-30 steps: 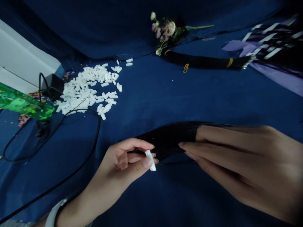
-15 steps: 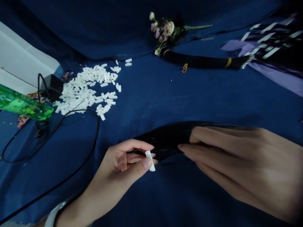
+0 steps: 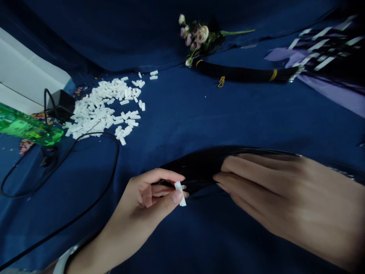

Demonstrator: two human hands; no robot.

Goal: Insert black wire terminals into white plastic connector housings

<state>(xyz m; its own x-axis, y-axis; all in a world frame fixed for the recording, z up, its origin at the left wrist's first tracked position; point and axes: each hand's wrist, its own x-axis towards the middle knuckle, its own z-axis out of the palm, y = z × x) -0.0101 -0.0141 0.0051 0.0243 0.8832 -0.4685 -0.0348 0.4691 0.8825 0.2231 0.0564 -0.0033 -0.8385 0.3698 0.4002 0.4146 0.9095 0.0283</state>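
My left hand (image 3: 154, 198) is closed in a pinch on a small white plastic connector housing (image 3: 181, 198), held upright between thumb and fingers. Fine slots show at its top end. Behind and beyond it lies a bundle of thin black wires (image 3: 199, 161) on the blue cloth. My right hand (image 3: 265, 186) reaches in from the right over this bundle, fingers pressed together at the wires, a short gap from the housing. What exactly its fingertips grip is hard to see against the dark strands.
A pile of white housings (image 3: 97, 108) lies at left, beside a green bottle (image 3: 31, 127), a black box (image 3: 61, 102) and a looping cable (image 3: 116, 160). Farther back are artificial flowers (image 3: 202, 34), a banded wire bundle (image 3: 242, 72), a yellow rubber band (image 3: 221, 81) and purple cloth (image 3: 333, 91).
My right hand has shifted slightly left along the black wires, and shiny ends now show beyond its wrist. My left hand keeps its hold on the housing. The view has moved very little.
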